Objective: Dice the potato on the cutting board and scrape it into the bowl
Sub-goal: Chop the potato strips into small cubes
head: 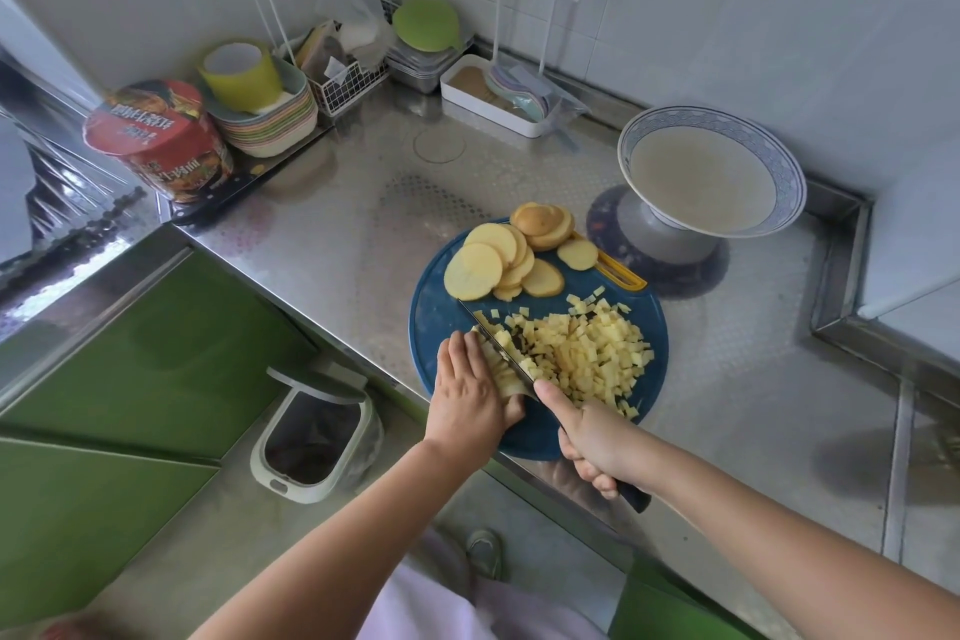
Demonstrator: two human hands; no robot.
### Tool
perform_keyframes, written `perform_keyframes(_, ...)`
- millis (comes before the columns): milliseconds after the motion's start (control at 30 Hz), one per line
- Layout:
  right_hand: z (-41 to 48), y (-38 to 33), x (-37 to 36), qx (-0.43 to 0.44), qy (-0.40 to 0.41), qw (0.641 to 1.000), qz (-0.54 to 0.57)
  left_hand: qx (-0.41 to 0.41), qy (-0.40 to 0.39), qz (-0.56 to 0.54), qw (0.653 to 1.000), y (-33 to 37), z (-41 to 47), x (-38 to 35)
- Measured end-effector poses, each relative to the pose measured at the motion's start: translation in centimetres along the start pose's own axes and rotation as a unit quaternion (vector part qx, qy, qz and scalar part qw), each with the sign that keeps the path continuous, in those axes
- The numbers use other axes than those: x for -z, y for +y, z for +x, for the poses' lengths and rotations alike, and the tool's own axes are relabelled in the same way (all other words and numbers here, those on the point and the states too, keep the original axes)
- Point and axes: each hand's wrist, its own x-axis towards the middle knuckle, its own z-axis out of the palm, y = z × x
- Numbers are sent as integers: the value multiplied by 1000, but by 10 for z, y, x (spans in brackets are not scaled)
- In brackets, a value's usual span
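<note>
Cutting board (439, 322): round and blue, on the steel counter (337, 250). Its near rim reaches the counter's front edge.
Potato strips (501, 374): on the board's near left part, under the left hand.
Diced potato (592, 353): a loose heap right of the blade, spreading close to the board's right rim.
Potato slices (493, 263): fanned along the far rim, apart from the dice.
Left hand (467, 395): fingers curled over the strips, thumb wrapped behind them, holding them just beside the blade.
Right hand (589, 439): clenched around the dark handle of the knife (498, 346), forefinger along the spine.
Bowl (792, 182): footed and patterned, holding cloudy liquid. It stands near the board's far right rim, not touching.
Open room: bare steel to the right of the board and beyond it to the left.
Waste bin (311, 437): below the counter edge, left of the board.
</note>
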Motion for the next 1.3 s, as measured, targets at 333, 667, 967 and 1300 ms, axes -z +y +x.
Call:
perform_keyframes(333,18,12,-13,53,45,997,46,8,20,-29,999,1,-1,-4)
perform_keyframes(667,-7,29,3,94,-47,978,179,21,40,-101,994,-1,-5,-3)
perform_keyframes(967,-16,38,17,109,-40,980,160,27,76,-115,990,2,-8,-2)
perform_keyframes(1300,-15,39,24,126,-42,980,147,-165,253,-135,944,-13,-12,-17)
